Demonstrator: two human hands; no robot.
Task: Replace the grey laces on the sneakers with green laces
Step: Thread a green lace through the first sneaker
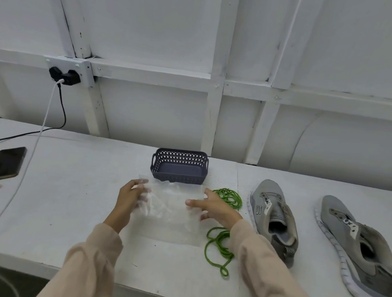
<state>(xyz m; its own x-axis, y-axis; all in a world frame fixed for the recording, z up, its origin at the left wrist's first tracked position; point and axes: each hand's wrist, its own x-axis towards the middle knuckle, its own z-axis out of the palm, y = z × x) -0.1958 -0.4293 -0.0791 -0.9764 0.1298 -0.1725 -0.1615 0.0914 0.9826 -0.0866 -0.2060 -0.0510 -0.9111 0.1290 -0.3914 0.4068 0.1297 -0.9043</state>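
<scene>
Both hands hold a clear, crinkled plastic bag (pixel 173 208) just above the white counter (pixel 67 203). The left grip (pixel 130 197) clasps its left edge, with the fingers showing through the plastic. The right grip (pixel 211 207) pinches the right edge, thumb on top and fingers beneath. The loose bright green laces (pixel 220 246) lie on the counter just right of the bag, partly under the right sleeve. Two grey mesh sneakers (pixel 273 216) rest further right, toes pointing away. A dark blue perforated plastic basket (pixel 178 177) sits just behind the bag. A black smartphone (pixel 6 163) lies well to the left.
</scene>
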